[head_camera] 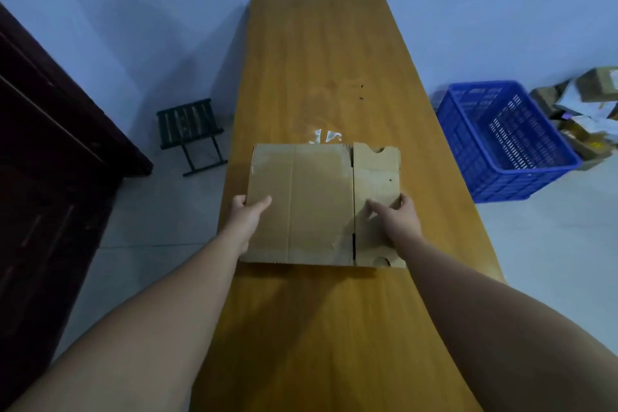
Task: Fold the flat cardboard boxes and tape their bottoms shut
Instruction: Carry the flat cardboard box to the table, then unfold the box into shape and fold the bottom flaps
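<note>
A long wooden table (321,60) runs from the bottom of the frame up to a pale blue wall at the top centre. A dark wooden cabinet (50,150) is seen along the left edge of the frame, and a small dark folding stool (190,130) stands on the light floor between it and the table. At the right, a blue plastic crate (501,140) sits on the floor, with a pile of cardboard and paper (582,104) just beyond it at the right edge.

A flat cardboard box (317,201) is held over the middle of the table, its creases running away from the viewer and two round cut-outs visible on its right-hand panel. Its left edge is gripped by the left hand (249,211), the thumb laid on top and the fingers hidden beneath. Its right edge is gripped by the right hand (398,214), the thumb stretched across the top surface and the fingers curled round the edge. Whether the box rests fully on the table cannot be told. A crumpled scrap of clear tape (322,136) is seen just behind the far edge of the box.
</note>
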`<state>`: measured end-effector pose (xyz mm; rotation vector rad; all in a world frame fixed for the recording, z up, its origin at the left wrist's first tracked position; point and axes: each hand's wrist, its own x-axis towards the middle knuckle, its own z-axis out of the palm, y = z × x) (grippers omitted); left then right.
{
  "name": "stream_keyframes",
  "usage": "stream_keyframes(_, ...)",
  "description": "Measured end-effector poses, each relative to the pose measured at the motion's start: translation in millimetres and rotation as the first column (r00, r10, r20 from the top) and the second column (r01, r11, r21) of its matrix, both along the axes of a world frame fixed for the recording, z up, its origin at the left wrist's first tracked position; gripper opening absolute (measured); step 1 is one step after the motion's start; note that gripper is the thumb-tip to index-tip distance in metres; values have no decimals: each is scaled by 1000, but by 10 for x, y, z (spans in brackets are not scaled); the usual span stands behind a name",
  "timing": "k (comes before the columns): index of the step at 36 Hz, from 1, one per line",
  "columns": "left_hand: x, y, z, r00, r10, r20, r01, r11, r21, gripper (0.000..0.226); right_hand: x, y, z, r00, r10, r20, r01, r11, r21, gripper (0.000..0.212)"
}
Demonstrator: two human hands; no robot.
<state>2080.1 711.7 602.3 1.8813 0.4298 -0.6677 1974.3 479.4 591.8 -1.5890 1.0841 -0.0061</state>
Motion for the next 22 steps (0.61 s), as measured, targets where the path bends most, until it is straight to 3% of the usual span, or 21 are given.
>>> stream_keyframes(7, 261, -108, -378, 999, -38, 38, 34, 994, 101, 76, 347, -73, -328, 988, 103, -113, -123, 974, -190, 96)
stream_keyframes(12, 306, -200, -564, 995, -46, 84, 13, 934, 357, 65, 418, -21, -534, 964, 121, -238, -199, 920, -337, 95)
stream_keyframes(18, 324, -266, -499, 992, -120, 46, 71, 811, 580, 56, 469, -13, -533, 958, 117, -263, -199, 929, -311, 93)
stream_keyframes(20, 328, -272, -483, 991, -127, 45, 80, 824, 561, 63, 493, -14, -480, 945, 105, -309, -199, 937, -288, 91)
stream_keyframes(22, 307, -273, -452, 995, -63, 80, 23, 904, 426, 68, 502, -11, -393, 933, 71, -353, -171, 950, -261, 89)
